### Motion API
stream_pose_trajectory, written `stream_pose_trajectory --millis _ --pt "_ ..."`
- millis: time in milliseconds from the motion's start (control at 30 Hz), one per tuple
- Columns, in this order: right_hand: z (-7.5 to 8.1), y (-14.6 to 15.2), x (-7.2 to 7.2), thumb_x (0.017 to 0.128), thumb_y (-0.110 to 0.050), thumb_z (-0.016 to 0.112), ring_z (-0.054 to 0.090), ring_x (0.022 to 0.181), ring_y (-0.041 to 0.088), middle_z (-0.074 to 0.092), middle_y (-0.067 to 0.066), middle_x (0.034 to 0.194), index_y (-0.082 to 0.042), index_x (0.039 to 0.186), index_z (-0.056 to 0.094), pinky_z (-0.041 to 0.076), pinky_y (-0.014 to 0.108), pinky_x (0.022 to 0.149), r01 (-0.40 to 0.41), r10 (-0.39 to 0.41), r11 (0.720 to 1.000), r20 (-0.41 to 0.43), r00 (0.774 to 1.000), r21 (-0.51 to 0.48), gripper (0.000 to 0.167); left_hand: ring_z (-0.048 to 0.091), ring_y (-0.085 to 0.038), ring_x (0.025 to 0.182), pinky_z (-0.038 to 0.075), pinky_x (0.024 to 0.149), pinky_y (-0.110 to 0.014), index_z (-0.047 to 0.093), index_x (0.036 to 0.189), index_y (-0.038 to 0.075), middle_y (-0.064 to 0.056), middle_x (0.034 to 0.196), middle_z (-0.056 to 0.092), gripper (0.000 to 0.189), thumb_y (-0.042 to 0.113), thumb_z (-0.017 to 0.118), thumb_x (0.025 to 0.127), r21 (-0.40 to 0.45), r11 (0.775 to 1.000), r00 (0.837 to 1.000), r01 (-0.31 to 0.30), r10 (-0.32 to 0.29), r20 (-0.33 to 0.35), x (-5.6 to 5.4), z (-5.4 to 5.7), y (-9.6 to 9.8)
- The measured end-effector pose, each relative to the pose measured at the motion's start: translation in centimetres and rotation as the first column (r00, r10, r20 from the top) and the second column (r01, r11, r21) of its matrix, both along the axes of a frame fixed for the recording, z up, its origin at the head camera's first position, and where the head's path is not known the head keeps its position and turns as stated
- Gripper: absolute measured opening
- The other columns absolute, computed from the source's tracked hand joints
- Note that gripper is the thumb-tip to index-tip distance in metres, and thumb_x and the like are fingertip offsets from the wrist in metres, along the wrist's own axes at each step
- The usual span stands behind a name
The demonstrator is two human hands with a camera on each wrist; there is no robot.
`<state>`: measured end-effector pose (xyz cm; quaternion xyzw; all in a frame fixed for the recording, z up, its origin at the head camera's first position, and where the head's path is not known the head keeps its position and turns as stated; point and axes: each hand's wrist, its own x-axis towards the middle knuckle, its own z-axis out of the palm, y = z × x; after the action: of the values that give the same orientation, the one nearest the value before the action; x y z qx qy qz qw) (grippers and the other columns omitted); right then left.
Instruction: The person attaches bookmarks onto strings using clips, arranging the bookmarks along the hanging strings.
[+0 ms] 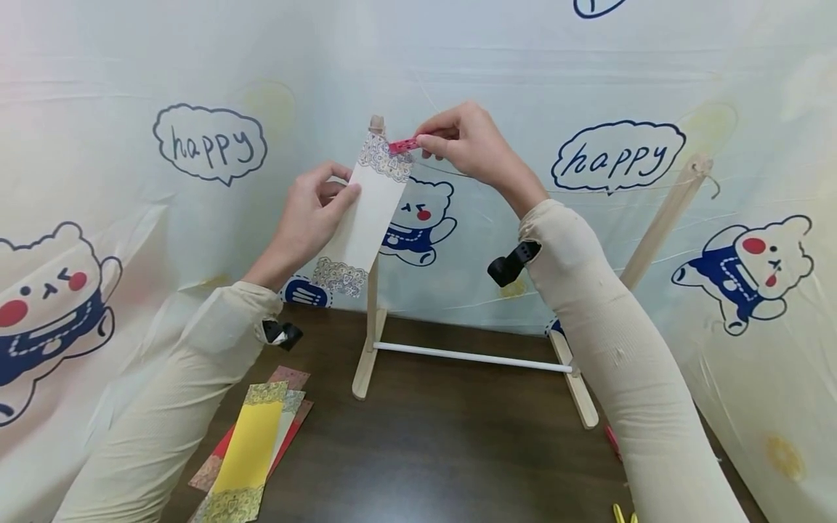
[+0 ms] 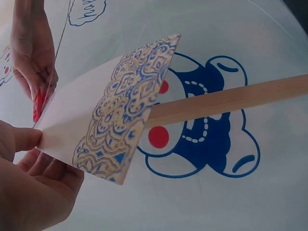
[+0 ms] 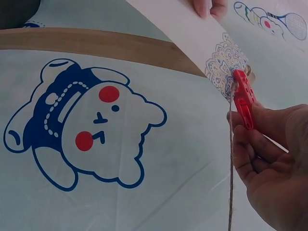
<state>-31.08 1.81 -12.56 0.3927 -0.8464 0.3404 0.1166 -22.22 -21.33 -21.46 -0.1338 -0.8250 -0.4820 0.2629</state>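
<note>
My left hand pinches a long white card by its left edge, thumb in front. Blue-and-tan lace patterns band both ends of the card, which hangs tilted before the left wooden post. At its upper end my right hand pinches a red clothespin between thumb and fingers. In the right wrist view the clothespin's nose overlaps the card's patterned edge, right where the thin string meets it. The string runs across to the right post.
A white rod joins the stand's two wooden feet low over the dark table. Several patterned cards, a yellow card uppermost, lie fanned at front left. Beside my right forearm are a red piece and a yellow piece.
</note>
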Motion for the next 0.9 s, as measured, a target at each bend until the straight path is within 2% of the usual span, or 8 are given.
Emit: stream_pose_trajectory --millis 200,300,400,600,733,900 --pt "0.0 0.3 -0.1 0.102 -0.02 0.058 0.065 0.093 0.02 0.071 0.011 0.111 -0.004 0.12 0.071 0.053 0.032 0.089 -0.041 0.039 0.999 0.062 0.997 0.029 0.027 0.071 -0.029 0.092 0.057 0.07 -0.029 0.061 0.116 0.002 -0.021 0.109 0.071 0.025 0.022 0.057 0.102 0.013 1.0 1.0 0.009 -0.01 0.018 -0.1 -0.1 0.1" --pt "-0.1 0.6 0.0 0.102 -0.023 0.057 0.064 0.101 0.021 0.07 0.009 0.116 -0.006 0.125 0.069 0.051 0.03 0.094 -0.046 0.039 0.997 0.109 0.993 0.066 0.031 0.07 -0.029 0.091 0.057 0.071 -0.031 0.06 0.117 0.002 -0.022 0.11 0.071 0.025 0.022 0.056 0.103 0.01 1.0 1.0 0.001 -0.001 0.027 -0.2 -0.3 -0.1" --pt "-0.4 0.9 0.1 0.103 -0.029 0.056 0.062 0.107 0.022 0.068 0.008 0.121 -0.009 0.13 0.065 0.05 0.03 0.096 -0.04 0.028 0.995 0.119 0.992 0.095 0.035 0.07 -0.028 0.092 0.056 0.073 -0.034 0.06 0.118 0.003 -0.021 0.111 0.071 0.026 0.023 0.056 0.103 0.008 1.0 0.999 -0.007 0.007 0.032 -0.3 -0.5 -0.2" --pt "-1.4 2.2 0.7 0.102 -0.039 0.055 0.06 0.119 0.015 0.061 0.003 0.136 -0.013 0.14 0.057 0.049 0.033 0.1 0.047 -0.053 0.993 0.057 0.997 0.112 0.047 0.068 -0.027 0.095 0.052 0.08 -0.035 0.056 0.119 0.004 -0.02 0.11 0.071 0.027 0.025 0.055 0.103 -0.013 1.0 0.999 -0.02 0.021 0.045 -0.1 -1.0 -0.4" --pt "-2.3 3.3 1.4 0.101 -0.037 0.057 0.06 0.116 0.015 0.064 0.004 0.131 -0.011 0.139 0.056 0.048 0.033 0.1 0.085 -0.087 0.993 0.02 0.996 0.087 0.046 0.065 -0.026 0.096 0.048 0.082 -0.033 0.054 0.121 0.004 -0.019 0.111 0.07 0.029 0.027 0.054 0.103 -0.024 0.999 0.998 -0.039 0.04 0.054 0.1 -1.6 -0.7" --pt "-3.3 4.4 2.4 0.101 -0.03 0.059 0.057 0.119 0.02 0.063 0.009 0.131 -0.006 0.135 0.058 0.045 0.038 0.105 0.094 -0.087 0.992 -0.085 0.993 0.089 0.042 0.06 -0.027 0.109 0.046 0.089 -0.038 0.052 0.123 0.003 -0.017 0.122 0.065 0.031 0.027 0.055 0.103 -0.034 0.998 0.997 -0.056 0.058 0.053 0.4 -2.2 -1.2"
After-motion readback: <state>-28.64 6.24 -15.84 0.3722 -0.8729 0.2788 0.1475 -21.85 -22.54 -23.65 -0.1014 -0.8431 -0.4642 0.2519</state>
